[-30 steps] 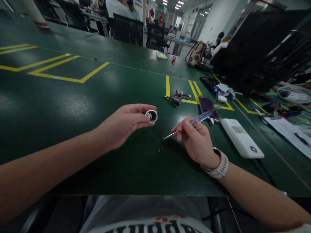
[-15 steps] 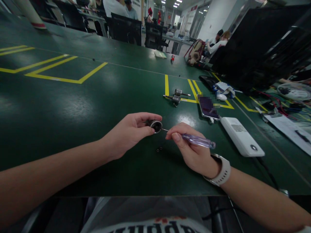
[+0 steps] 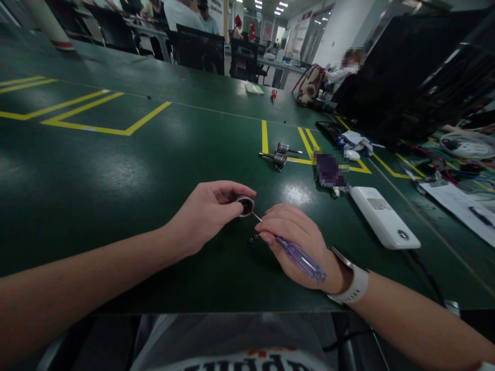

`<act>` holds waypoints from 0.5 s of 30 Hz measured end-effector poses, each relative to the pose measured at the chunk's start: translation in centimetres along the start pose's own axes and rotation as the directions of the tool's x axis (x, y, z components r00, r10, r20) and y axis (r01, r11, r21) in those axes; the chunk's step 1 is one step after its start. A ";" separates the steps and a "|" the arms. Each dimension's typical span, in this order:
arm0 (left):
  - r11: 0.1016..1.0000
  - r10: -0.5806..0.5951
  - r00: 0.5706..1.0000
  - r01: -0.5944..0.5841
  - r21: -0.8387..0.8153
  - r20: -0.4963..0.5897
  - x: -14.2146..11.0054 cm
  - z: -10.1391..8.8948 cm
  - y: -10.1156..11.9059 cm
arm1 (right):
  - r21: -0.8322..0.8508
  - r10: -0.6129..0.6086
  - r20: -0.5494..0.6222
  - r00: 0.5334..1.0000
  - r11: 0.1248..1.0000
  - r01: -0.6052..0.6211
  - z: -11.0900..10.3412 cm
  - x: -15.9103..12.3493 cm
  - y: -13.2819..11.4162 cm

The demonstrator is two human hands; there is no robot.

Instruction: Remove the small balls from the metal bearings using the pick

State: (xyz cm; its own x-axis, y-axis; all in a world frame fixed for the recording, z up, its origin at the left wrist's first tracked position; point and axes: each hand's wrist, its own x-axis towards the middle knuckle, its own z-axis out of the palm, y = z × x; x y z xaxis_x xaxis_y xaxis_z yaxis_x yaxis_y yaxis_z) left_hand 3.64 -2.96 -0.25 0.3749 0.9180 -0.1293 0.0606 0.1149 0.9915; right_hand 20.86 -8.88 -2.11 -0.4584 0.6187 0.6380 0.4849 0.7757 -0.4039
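Between thumb and fingers, my left hand (image 3: 207, 214) grips a small round metal housing (image 3: 245, 206), its dark hollow end turned toward my right hand. My right hand (image 3: 296, 239) is closed around a screwdriver (image 3: 303, 259) with a clear purple handle. The thin shaft points up and left, its tip at the rim of the housing; whether it reaches inside I cannot tell. Two tiny dark ring-like parts (image 3: 253, 238) lie on the green table just below the housing. Farther back, two similar metal parts with shafts (image 3: 279, 158) lie close together.
A white power bank (image 3: 384, 219) with a cable is to the right, near a blurred phone (image 3: 330, 170). Behind these are a cloth (image 3: 355, 140) and a large dark monitor (image 3: 410, 72). Wires and a clipboard (image 3: 460, 201) lie at the far right. Yellow tape marks the green table (image 3: 116, 216).
My right hand has swung the screwdriver's handle down toward me, so the shaft now slants more steeply up to the housing. My left hand has shifted slightly and still grips the housing.
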 end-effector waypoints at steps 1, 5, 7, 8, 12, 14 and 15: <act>1.000 0.000 1.000 0.001 0.003 -0.004 0.0 0.0 0.0 | -0.002 -0.001 -0.002 1.000 1.000 0.001 0.0 0.0 -0.1; 1.000 0.002 1.000 -0.002 0.003 -0.005 -0.1 0.1 0.1 | -0.027 0.011 0.006 1.000 1.000 -0.011 0.1 -0.1 -0.1; 1.000 0.003 1.000 -0.003 0.001 -0.006 -0.1 0.1 0.0 | -0.032 0.023 0.021 1.000 0.999 -0.022 0.2 -0.1 -0.1; 1.000 0.002 1.000 -0.002 0.002 -0.006 -0.1 0.1 0.0 | -0.033 0.028 0.027 0.999 0.999 -0.027 0.2 -0.1 -0.1; 1.000 -0.008 1.000 0.008 0.008 -0.002 0.0 0.1 0.0 | -0.034 0.037 0.036 0.999 0.999 -0.036 0.3 0.0 -0.1; 1.000 -0.016 1.000 0.016 0.005 -0.003 0.0 0.1 0.0 | -0.038 0.031 0.027 0.999 0.999 -0.030 0.2 0.0 -0.1; 1.000 -0.019 1.000 0.019 0.004 -0.006 0.1 0.1 0.0 | -0.041 0.029 0.020 0.999 0.999 -0.028 0.2 0.0 -0.1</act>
State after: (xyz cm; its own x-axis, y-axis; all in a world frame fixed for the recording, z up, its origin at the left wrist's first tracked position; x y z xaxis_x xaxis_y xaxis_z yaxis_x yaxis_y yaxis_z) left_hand 3.78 -2.94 -0.22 0.3681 0.9179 -0.1482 0.0714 0.1310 0.9888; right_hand 20.63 -8.96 -2.20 -0.4593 0.6430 0.6128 0.5274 0.7525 -0.3943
